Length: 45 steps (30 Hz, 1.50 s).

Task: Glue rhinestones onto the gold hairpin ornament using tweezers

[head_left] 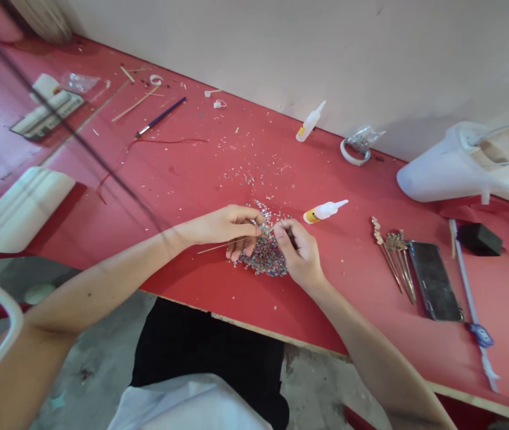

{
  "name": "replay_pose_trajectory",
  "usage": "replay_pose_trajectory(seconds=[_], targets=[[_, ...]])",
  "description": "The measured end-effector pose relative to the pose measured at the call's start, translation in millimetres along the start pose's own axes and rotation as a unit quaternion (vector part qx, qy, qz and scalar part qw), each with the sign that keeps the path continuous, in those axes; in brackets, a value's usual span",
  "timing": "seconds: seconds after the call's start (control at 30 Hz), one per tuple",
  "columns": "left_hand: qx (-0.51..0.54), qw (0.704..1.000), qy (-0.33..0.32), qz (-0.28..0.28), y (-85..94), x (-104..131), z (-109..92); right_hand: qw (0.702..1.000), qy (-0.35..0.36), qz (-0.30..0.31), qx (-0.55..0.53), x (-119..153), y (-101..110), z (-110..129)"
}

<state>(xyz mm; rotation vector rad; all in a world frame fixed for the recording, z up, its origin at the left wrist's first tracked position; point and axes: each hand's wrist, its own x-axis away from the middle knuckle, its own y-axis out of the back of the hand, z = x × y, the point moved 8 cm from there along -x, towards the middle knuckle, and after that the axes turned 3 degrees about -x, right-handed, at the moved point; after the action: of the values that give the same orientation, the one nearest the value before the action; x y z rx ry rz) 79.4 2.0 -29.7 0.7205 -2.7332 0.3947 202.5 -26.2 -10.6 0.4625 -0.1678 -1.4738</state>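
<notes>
My left hand [241, 230] is closed on a thin gold hairpin [213, 248], whose stem sticks out to the left below the wrist. Its fingers rest over a pile of small glittering rhinestones [266, 257] on the red table [183, 197]. On the right side of the pile, my right hand [298, 248] is pinched near the hairpin's decorated end; what its fingertips hold is too small to make out. A glue bottle [324, 211] with a yellow label lies just beyond my right hand.
Another glue bottle [310, 122] stands near the wall. Several hairpins [400, 263], a phone [435, 280], a black block [479, 239] and a white pitcher [442, 164] are at the right. A brush [162, 116] and a white device [24, 209] lie left.
</notes>
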Motion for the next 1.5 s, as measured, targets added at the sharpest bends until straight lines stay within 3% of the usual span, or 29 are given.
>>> replay_pose_trajectory(seconds=[0.2,0.6,1.5], targets=[[-0.012,1.0,-0.019,-0.013,-4.2,0.3,-1.8,0.999,-0.003,-0.01,-0.043,2.1,1.2,1.5],[-0.074,0.995,-0.037,-0.047,-3.5,3.2,-8.5,1.0,0.013,-0.002,-0.005,3.4,0.0,5.0],[-0.129,0.989,-0.049,-0.058,-0.1,3.9,-9.5,1.0,0.006,0.001,-0.009,1.8,-1.0,4.5]])
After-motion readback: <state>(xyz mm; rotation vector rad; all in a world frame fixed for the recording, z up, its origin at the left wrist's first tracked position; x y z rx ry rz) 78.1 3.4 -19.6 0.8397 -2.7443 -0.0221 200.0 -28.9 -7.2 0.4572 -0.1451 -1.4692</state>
